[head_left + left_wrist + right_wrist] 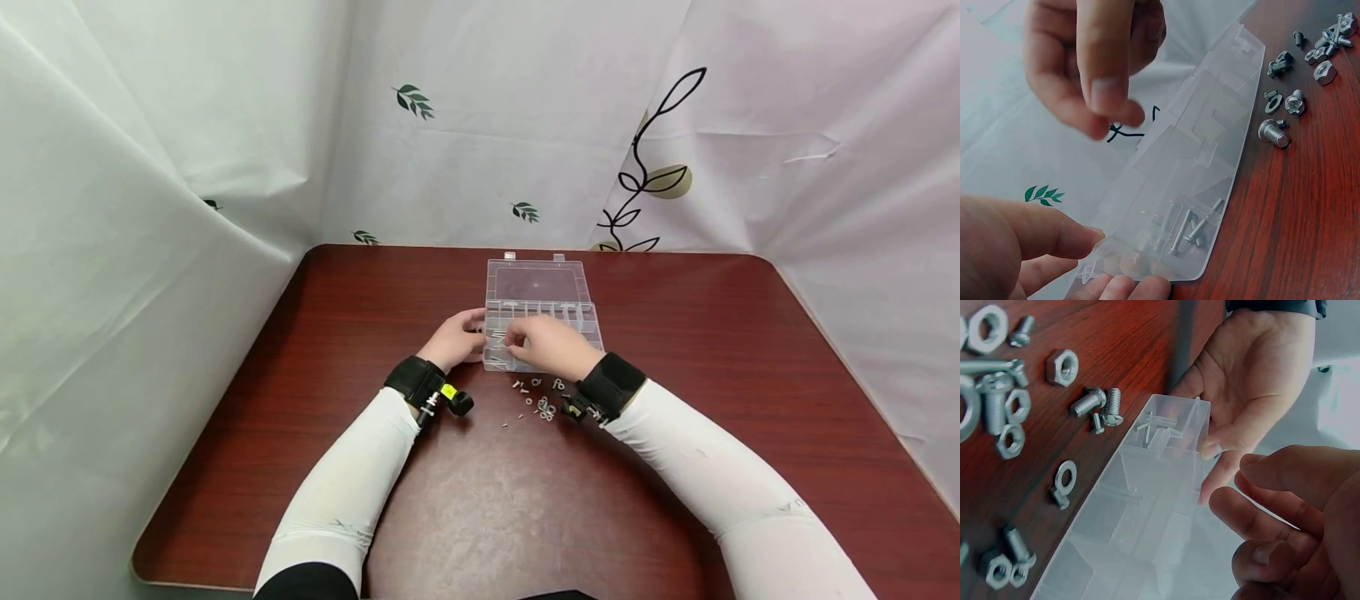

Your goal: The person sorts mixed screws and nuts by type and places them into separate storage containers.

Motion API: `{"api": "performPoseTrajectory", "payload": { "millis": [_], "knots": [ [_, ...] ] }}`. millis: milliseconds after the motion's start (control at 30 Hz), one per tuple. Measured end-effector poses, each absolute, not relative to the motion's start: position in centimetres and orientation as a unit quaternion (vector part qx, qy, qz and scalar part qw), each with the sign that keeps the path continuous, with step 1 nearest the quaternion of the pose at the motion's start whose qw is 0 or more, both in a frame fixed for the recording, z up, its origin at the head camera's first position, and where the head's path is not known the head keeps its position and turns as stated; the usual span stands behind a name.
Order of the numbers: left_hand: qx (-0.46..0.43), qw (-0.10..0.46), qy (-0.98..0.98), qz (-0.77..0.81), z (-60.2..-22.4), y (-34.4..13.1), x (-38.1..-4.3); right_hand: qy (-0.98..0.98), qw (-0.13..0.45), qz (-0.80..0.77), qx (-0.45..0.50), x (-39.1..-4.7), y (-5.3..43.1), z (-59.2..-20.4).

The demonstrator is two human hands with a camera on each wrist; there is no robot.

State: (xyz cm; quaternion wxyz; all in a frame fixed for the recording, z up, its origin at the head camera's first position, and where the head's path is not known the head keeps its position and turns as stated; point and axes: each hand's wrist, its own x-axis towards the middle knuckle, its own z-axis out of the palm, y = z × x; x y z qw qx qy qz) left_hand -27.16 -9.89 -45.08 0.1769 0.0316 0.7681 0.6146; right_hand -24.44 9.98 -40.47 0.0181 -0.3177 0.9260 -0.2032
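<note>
A clear plastic compartment box (pixel 538 282) sits on the table with its lid laid back. My left hand (pixel 452 340) holds the box's left end, its thumb at the rim and fingers along the side wall, as the left wrist view shows. Over the compartments hovers my right hand (pixel 557 343), its fingers loosely bent, with nothing visible between thumb and fingertips (pixel 1225 503). Several long screws (pixel 1180 231) lie in a compartment near the left hand. Loose nuts, washers and short screws are scattered on the table in front of the box, among them a hex nut (pixel 1063 367) and a washer (pixel 1066 477).
The reddish-brown wooden table (pixel 360 300) has rounded corners. White cloth (pixel 465 158) with leaf prints hangs behind and at the sides. A black strap with a small camera (pixel 459 403) is on the left wrist, close above the tabletop.
</note>
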Motion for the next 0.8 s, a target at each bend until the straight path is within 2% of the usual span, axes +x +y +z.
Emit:
{"api": "performPoseTrajectory", "payload": {
  "millis": [333,433,667,800],
  "knots": [
    [0.023,0.172,0.763,0.623,-45.2,-9.9,-27.2,0.924,0.010,-0.198,-0.327,-22.9,12.5,-40.6],
    [0.024,0.172,0.766,0.619,-45.3,-9.9,-27.4,0.929,0.024,-0.191,-0.315,-22.6,13.5,-41.0],
    [0.029,0.175,0.761,0.624,-45.7,-9.9,-27.8,0.935,0.099,-0.175,-0.293,-21.9,15.6,-42.0],
    [0.027,0.175,0.766,0.618,-45.5,-9.9,-27.7,0.935,0.103,-0.171,-0.292,-21.3,16.5,-42.2]
  ]
}}
